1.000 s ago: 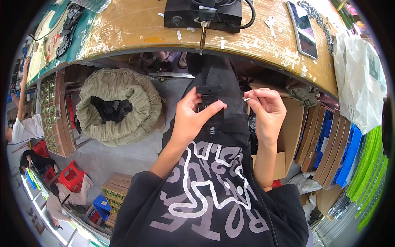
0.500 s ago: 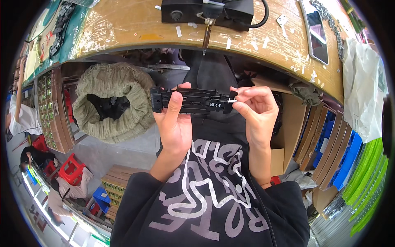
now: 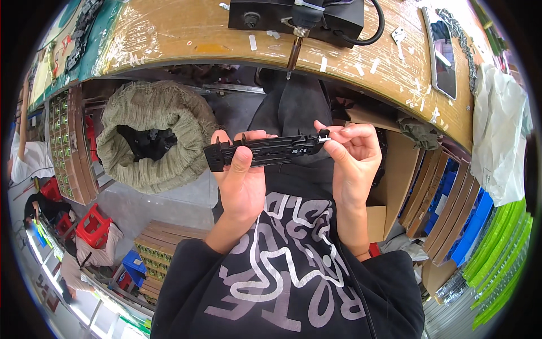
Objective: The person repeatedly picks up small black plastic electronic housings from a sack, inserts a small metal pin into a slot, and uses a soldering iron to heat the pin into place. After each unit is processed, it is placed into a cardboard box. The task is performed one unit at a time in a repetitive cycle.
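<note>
- Partly, the left hand (image 3: 243, 181) hides the bar's (image 3: 265, 151) middle
- Bar: long, black, ribbed plastic, level above the lap
- Left hand clamps it; right hand (image 3: 353, 161) pinches its right end

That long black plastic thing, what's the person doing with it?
A person holds the long black plastic strip level in front of their chest. The left hand grips it near the middle, and the right hand pinches its right end with the fingers. Above is a wooden workbench, and a green sack of black parts sits at the left.
</note>
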`<state>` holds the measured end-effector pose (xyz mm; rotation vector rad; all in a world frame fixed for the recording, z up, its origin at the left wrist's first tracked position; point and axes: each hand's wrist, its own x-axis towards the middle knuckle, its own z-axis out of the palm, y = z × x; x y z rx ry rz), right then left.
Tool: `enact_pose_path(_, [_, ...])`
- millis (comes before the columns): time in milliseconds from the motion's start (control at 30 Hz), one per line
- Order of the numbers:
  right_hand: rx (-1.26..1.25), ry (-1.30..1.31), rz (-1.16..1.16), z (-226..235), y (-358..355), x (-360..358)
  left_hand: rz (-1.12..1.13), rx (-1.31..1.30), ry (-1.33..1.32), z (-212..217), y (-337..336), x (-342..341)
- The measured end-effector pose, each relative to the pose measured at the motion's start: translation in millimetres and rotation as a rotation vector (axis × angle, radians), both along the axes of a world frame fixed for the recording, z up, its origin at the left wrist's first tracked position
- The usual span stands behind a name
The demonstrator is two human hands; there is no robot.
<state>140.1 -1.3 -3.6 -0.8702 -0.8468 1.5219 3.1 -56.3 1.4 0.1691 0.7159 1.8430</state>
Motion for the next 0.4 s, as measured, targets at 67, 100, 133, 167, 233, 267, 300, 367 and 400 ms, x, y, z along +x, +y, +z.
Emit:
enact_pose_path(67, [-0.052,-0.01,0.019,1.5,-0.3,0.8,0.006,0.017,-0.007,-1.2,-0.9,0.0])
enact_pose_path(100, [-0.044,-0.01,0.02,1.2,0.0,0.8,0.002,0.018,0.002,-2.5,-1.0,-0.3])
enact_pose_path(133, [-0.037,-0.009,0.021,0.6,0.5,0.7,-0.003,0.019,0.011,-3.9,-1.1,-0.9])
enact_pose_path(167, [-0.029,-0.009,0.022,-0.2,0.9,0.8,-0.008,0.021,0.019,-5.2,-1.2,-1.2])
enact_pose_path(233, [-0.023,-0.034,0.038,-3.4,1.1,2.4,-0.009,0.032,0.036,-6.4,-1.3,-1.1])
enact_pose_path(267, [-0.02,-0.046,0.046,-4.3,1.2,3.1,-0.009,0.038,0.045,-6.6,-1.4,-0.9])
enact_pose_path(300, [-0.034,-0.038,0.045,-3.9,1.5,2.9,-0.017,0.046,0.058,-7.8,-1.7,-1.2])
enact_pose_path(367, [-0.06,-0.022,0.041,-1.9,2.0,1.3,-0.032,0.066,0.083,-10.9,-2.5,-2.0])
enact_pose_path(400, [-0.082,-0.019,0.043,-0.5,1.1,1.2,-0.034,0.073,0.066,-10.1,-3.5,-1.9])
